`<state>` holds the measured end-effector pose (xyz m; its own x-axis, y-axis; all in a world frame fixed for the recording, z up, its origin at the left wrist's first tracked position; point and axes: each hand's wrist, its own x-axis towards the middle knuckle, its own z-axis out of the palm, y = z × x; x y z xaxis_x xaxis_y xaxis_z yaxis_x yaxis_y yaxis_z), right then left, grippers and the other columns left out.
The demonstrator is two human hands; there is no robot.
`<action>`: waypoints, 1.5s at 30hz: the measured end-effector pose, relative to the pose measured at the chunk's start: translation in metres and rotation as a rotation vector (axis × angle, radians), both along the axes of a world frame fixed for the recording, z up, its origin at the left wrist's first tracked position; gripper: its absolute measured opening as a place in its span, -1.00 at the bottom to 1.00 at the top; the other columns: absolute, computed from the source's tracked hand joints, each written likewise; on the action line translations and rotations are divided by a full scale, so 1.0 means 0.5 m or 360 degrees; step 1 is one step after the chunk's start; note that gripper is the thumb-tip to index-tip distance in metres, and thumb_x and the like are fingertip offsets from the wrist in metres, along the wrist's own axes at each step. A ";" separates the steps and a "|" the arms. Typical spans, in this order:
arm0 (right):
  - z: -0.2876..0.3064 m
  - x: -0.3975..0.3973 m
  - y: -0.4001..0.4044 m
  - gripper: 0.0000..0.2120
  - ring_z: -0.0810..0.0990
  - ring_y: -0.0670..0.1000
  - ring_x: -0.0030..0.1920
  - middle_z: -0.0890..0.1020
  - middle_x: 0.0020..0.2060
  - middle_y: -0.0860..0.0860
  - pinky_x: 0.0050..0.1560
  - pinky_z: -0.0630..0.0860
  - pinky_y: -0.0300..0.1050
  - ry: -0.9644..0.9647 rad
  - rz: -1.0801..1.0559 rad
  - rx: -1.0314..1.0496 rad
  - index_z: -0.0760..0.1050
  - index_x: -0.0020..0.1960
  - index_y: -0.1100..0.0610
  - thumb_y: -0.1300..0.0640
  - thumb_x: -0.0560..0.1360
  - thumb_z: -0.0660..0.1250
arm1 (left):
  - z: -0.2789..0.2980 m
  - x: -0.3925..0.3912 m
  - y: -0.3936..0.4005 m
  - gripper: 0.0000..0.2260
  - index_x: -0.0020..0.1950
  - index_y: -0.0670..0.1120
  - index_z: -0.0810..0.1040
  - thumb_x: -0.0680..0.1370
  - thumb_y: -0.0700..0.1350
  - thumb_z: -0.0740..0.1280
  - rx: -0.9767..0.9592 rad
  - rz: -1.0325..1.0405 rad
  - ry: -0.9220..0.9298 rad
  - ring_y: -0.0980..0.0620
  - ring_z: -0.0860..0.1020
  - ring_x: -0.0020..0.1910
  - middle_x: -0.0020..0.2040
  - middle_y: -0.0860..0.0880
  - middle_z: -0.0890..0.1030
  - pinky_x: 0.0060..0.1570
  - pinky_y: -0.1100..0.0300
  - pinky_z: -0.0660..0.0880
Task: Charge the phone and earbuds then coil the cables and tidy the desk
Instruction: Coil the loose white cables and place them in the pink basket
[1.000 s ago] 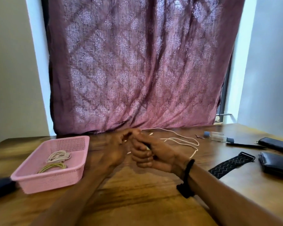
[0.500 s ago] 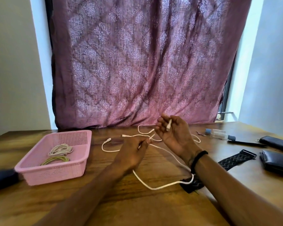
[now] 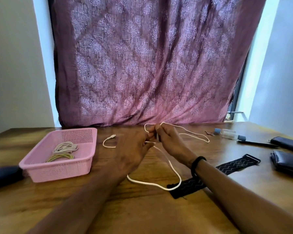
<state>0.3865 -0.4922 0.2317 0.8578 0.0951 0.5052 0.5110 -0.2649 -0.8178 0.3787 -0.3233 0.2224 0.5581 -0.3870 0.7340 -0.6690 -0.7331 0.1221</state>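
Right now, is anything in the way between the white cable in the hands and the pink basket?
Nothing visible is. Both hands, left and right, pinch the white cable, and only bare desk lies between it and the pink basket. Two coiled cables already lie inside, with room beside them.

One head-worn view — looking forward and down, close over the wooden desk [image 3: 142,213].

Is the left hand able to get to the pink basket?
Probably yes: the pink basket sits just left of the left hand with bare desk between, but that hand holds the white cable, so it isn't free.
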 end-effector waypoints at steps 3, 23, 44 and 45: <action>-0.014 0.002 0.001 -0.66 0.67 -0.07 -0.11 0.67 -0.14 0.02 -0.05 0.60 -0.05 -0.0368 -0.0162 -0.0510 0.56 0.04 0.25 0.10 0.74 0.07 | 0.024 -0.008 0.013 -0.76 0.18 0.20 0.58 0.52 0.12 0.43 -0.0024 -0.0037 0.0074 0.16 0.65 -0.06 -0.05 0.19 0.71 -0.08 0.08 0.55; 0.018 -0.034 0.012 -0.60 0.20 -0.12 -0.46 0.28 -0.48 -0.13 -0.39 0.19 -0.11 0.0069 0.0083 -0.0411 0.27 -0.41 -0.01 0.00 0.60 0.21 | 0.040 -0.019 0.042 -0.56 0.22 0.07 0.58 0.43 -0.32 0.47 0.0108 0.0177 -0.0117 -0.13 0.64 -0.17 -0.07 0.02 0.58 -0.35 -0.01 0.57; 0.070 -0.075 0.022 -0.79 0.14 -0.06 -0.42 0.25 -0.41 -0.04 -0.29 0.32 -0.16 0.0837 0.1466 0.1204 0.35 -0.20 0.12 0.16 0.59 0.08 | 0.020 -0.028 -0.004 -0.38 0.55 0.12 0.30 0.50 -0.12 0.35 -0.0126 0.0260 0.0170 -0.14 0.63 0.12 0.20 -0.04 0.62 0.05 -0.10 0.57; 0.072 -0.075 0.023 -0.78 0.19 -0.06 -0.41 0.30 -0.40 -0.03 -0.26 0.35 -0.15 0.0811 0.1459 0.1241 0.37 -0.18 0.13 0.16 0.61 0.07 | 0.008 -0.029 -0.013 -0.47 0.53 0.09 0.32 0.56 -0.10 0.29 -0.0165 0.0245 0.0177 -0.14 0.63 0.09 0.18 -0.05 0.63 0.02 -0.10 0.56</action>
<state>0.3491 -0.4809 0.2679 0.7478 0.5750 0.3318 -0.1593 0.6406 -0.7511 0.3640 -0.3299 0.2264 0.6847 -0.2167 0.6958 -0.5284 -0.8052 0.2692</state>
